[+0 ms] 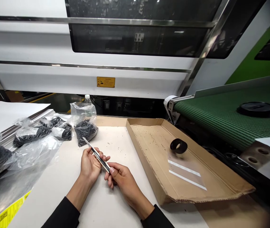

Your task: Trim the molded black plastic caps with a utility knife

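Two hands: left hand (pixel 91 165) palm up, half curled, cradling a slim metal tool (pixel 98 157); right hand (pixel 122 181) nearly closed, thumb and fingertips pinching the tool's lower end;
Tool position: above the white worktop (pixel 61 186), between both hands, tip angled toward the far bags;
Handling: stiff, probably light, smooth and likely slippery; safest grip along the mid-body, away from the tip;
Beside left hand: clear bags of black cord (pixel 84 133), one plastic bottle (pixel 87 98) behind them;
Beside right hand: shallow cardboard tray (pixel 146 152) holding a black ring (pixel 178 146) and a clear striped film (pixel 184 171); beyond it, green conveyor belt (pixel 220 117) bearing a black disc (pixel 255 109)
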Available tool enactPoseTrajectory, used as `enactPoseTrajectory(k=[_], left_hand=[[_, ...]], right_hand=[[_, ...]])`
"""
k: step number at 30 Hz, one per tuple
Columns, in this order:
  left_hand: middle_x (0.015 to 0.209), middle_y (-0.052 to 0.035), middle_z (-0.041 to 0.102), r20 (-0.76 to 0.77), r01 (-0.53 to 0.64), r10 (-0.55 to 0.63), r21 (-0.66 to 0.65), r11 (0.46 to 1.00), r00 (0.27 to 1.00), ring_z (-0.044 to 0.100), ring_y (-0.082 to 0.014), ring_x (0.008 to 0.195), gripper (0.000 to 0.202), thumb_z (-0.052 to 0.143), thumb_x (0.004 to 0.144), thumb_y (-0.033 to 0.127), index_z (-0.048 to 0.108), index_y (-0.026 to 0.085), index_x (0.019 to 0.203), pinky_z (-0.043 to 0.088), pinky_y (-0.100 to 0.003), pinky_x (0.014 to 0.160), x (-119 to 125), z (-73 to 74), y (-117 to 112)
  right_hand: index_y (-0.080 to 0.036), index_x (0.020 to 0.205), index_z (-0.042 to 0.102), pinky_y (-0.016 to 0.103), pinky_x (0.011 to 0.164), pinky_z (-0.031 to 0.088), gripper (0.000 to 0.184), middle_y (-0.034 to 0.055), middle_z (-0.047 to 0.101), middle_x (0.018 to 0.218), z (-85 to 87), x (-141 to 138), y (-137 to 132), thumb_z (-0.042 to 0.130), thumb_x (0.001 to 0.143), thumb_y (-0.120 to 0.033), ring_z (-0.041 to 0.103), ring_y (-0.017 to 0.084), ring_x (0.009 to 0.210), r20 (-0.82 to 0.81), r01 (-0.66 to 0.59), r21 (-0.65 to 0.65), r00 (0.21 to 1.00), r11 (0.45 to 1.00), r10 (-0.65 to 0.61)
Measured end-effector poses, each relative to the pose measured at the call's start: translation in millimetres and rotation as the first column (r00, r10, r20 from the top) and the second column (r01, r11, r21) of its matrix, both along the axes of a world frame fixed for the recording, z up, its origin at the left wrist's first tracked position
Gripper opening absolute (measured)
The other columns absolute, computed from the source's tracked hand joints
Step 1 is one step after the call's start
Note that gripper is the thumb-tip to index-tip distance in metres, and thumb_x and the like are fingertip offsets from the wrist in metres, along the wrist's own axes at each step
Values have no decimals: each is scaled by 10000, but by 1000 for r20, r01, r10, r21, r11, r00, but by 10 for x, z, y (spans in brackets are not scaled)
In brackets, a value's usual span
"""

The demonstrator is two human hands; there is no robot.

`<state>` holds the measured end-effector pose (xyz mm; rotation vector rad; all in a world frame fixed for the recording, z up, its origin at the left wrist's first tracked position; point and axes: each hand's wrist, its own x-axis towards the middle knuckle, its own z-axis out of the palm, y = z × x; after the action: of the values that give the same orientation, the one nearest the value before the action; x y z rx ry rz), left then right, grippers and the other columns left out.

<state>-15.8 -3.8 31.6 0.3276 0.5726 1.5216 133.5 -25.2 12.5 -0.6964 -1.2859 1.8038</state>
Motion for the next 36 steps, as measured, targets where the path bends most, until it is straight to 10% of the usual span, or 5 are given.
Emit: enactPoseTrajectory(k=[20, 36], left_hand=[[564, -41, 605, -57, -49, 50, 32, 998, 997, 629, -205, 594, 280, 417, 865, 313, 575, 162, 690, 532, -474, 842, -12, 36, -10], [666, -38, 598, -2, -85, 85, -106, 991, 996, 684, -240, 814, 303, 451, 580, -55, 567, 150, 771, 579, -391, 752, 170, -39, -91]], right_hand=[[-123, 1136, 618, 220, 473, 380, 421, 33, 610, 758, -10, -1, 7, 632, 878, -456, 494, 94, 532, 7, 66, -38, 998, 997, -66], [-108, 982, 623, 204, 462, 381, 401, 42, 631, 725, -10, 29, 29, 615, 884, -497, 505, 88, 503, -46, 92, -73, 994, 993, -96]])
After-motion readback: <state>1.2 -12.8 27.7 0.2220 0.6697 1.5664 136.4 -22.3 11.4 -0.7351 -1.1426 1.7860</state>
